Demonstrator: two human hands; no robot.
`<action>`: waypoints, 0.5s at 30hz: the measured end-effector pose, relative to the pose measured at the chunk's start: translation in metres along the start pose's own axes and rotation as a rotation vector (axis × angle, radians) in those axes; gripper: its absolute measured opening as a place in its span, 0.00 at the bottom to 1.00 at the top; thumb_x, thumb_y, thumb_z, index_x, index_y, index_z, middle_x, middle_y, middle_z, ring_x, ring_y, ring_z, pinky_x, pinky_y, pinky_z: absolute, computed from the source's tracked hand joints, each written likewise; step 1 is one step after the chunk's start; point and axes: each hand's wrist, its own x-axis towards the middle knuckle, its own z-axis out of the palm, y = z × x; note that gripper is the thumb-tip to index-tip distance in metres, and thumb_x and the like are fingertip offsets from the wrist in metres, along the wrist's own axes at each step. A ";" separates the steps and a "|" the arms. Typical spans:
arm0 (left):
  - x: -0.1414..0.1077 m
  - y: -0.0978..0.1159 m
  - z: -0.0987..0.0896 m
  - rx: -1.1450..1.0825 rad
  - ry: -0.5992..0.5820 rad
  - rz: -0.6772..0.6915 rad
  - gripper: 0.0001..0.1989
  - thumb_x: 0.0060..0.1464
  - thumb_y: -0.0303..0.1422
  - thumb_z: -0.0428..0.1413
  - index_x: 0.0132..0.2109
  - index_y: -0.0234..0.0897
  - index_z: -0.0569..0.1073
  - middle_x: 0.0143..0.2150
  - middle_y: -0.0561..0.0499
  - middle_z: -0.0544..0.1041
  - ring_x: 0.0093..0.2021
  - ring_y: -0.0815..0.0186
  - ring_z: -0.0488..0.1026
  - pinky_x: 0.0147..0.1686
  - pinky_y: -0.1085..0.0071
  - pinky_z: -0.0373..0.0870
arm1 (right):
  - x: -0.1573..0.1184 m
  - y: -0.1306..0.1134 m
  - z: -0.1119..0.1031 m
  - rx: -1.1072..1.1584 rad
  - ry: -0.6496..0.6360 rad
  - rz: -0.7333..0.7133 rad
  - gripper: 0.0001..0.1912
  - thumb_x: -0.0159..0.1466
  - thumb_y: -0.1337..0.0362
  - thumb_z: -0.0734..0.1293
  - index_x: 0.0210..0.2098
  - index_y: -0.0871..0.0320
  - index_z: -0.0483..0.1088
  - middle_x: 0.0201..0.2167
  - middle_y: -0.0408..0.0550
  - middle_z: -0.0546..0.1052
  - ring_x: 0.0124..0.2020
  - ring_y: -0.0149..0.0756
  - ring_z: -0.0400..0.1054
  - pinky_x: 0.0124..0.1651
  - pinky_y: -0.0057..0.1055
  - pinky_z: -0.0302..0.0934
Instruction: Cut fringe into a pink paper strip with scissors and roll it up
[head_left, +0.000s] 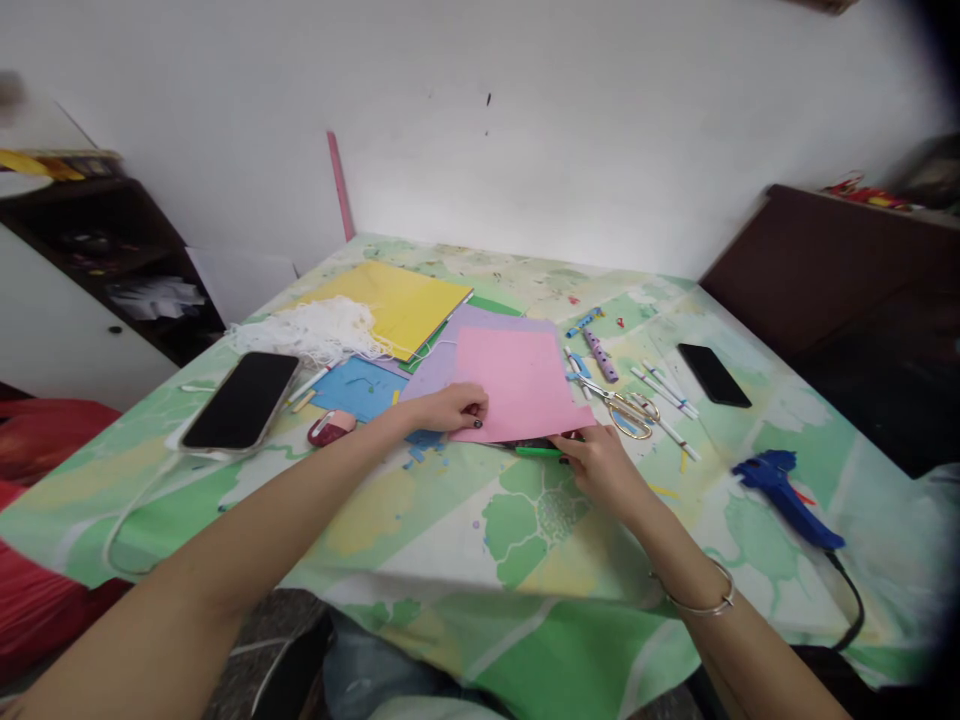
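A pink sheet of paper (517, 378) lies over a purple sheet (437, 365) near the table's middle. My left hand (456, 408) rests at the pink sheet's lower left corner, its fingers curled together on the edge. At the lower right corner, my right hand (596, 455) pinches the edge, with its fingertips partly under the paper. A green item (538, 452) and something dark show beneath the near edge. Gold-handled scissors (630, 412) lie just right of the sheet.
Left: a large phone (244, 402), white yarn (315, 328), yellow board (390, 298), blue sheets (360, 388) and a maroon-pink item (331, 428). Right: white markers (660, 388), a purple dotted roll (600, 356), another phone (714, 375) and a blue glue gun (787, 498) with its cord.
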 end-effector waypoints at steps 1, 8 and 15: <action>0.000 0.000 0.000 0.001 0.000 -0.001 0.04 0.46 0.23 0.50 0.29 0.36 0.64 0.31 0.52 0.64 0.32 0.68 0.61 0.34 0.72 0.58 | 0.001 -0.002 0.001 -0.001 0.000 0.000 0.22 0.54 0.80 0.60 0.43 0.57 0.76 0.34 0.56 0.72 0.40 0.45 0.63 0.38 0.34 0.48; 0.001 -0.001 0.002 0.015 0.005 -0.005 0.04 0.47 0.23 0.50 0.29 0.36 0.64 0.32 0.51 0.65 0.33 0.67 0.61 0.35 0.71 0.58 | -0.006 -0.006 0.001 -0.002 0.001 0.025 0.25 0.54 0.82 0.60 0.45 0.57 0.74 0.36 0.55 0.72 0.40 0.43 0.63 0.38 0.33 0.48; 0.002 -0.001 0.002 0.025 -0.001 -0.010 0.04 0.46 0.23 0.50 0.29 0.36 0.65 0.31 0.52 0.65 0.32 0.67 0.61 0.35 0.71 0.58 | -0.008 -0.012 -0.003 -0.006 -0.009 0.049 0.23 0.55 0.81 0.61 0.45 0.56 0.74 0.38 0.54 0.71 0.41 0.42 0.63 0.38 0.33 0.48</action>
